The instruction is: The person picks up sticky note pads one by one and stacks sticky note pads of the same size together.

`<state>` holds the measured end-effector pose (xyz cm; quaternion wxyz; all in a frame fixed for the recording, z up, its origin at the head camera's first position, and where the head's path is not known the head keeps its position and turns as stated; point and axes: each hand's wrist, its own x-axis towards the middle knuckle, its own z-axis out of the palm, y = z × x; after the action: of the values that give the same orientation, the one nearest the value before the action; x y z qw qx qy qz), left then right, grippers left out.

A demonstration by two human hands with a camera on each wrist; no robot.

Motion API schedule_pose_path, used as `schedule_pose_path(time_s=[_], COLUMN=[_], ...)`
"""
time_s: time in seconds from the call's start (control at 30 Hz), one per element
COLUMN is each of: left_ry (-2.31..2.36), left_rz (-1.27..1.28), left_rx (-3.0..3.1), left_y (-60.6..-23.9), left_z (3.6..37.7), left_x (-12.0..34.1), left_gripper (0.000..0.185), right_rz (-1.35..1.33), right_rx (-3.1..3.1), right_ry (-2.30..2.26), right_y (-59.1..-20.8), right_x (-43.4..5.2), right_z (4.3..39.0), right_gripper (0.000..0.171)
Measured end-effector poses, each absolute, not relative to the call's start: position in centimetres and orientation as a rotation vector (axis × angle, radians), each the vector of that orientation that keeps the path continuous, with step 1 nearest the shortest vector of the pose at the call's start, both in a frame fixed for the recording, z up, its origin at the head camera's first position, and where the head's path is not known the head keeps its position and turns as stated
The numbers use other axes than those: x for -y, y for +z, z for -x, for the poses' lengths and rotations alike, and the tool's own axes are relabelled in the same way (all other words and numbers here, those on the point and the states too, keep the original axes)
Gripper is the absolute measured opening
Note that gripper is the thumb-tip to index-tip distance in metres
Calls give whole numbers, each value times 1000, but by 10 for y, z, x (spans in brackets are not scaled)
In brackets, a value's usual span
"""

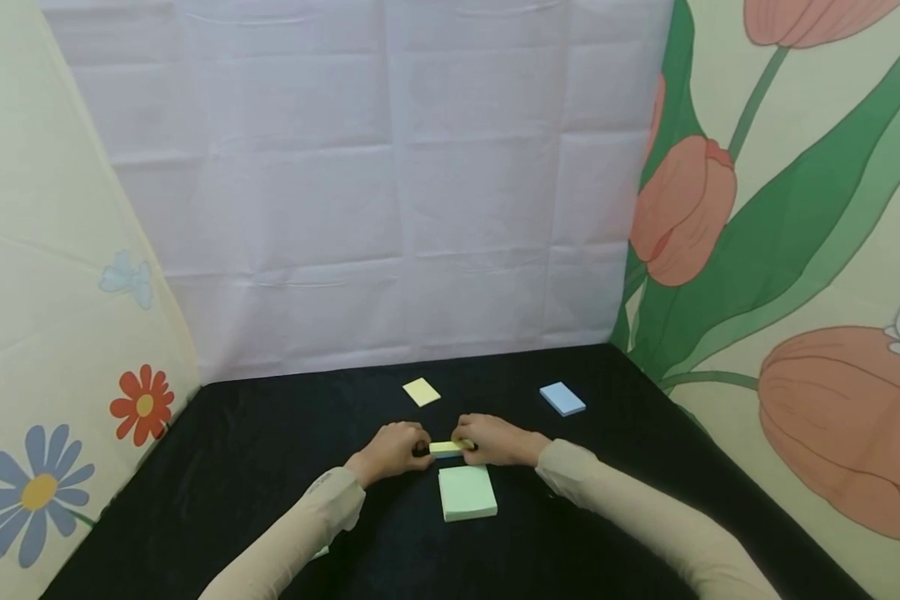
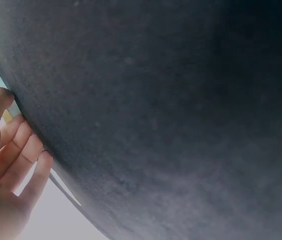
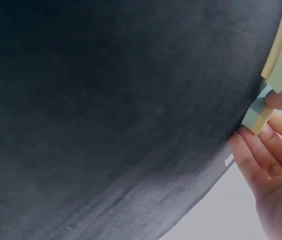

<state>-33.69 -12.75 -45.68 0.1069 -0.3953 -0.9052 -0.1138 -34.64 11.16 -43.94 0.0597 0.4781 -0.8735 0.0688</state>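
Observation:
Both hands meet at the middle of the black tablecloth [image 1: 270, 467]. My left hand [image 1: 397, 448] and right hand [image 1: 491, 439] pinch the two ends of a small yellow sticky-note pad [image 1: 447, 447] between them, low over the cloth. In the right wrist view the pad [image 3: 257, 119] shows a yellow and pale blue edge against my fingers [image 3: 261, 150]. The left wrist view has my thumb and curled fingers [image 2: 16, 150] at the cloth's edge. A green pad [image 1: 467, 492] lies just in front of the hands.
A single yellow note [image 1: 422, 391] lies further back on the cloth, and a blue pad [image 1: 562, 398] sits to the right rear. A white sheet hangs behind; flowered cloth panels close in both sides.

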Motion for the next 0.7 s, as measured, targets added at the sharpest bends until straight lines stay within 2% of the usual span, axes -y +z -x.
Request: schedule_pose_path(time_s=[0.7], left_ry=[-352], left_rz=[1161], left_rx=[2699], left_y=[-454], left_z=[337], left_x=[126], left_gripper=[13], right_rz=[-1440], right_rx=[2722], right_ry=[298], right_y=[-441], right_x=[-113], right_z=[353], right_gripper=[20])
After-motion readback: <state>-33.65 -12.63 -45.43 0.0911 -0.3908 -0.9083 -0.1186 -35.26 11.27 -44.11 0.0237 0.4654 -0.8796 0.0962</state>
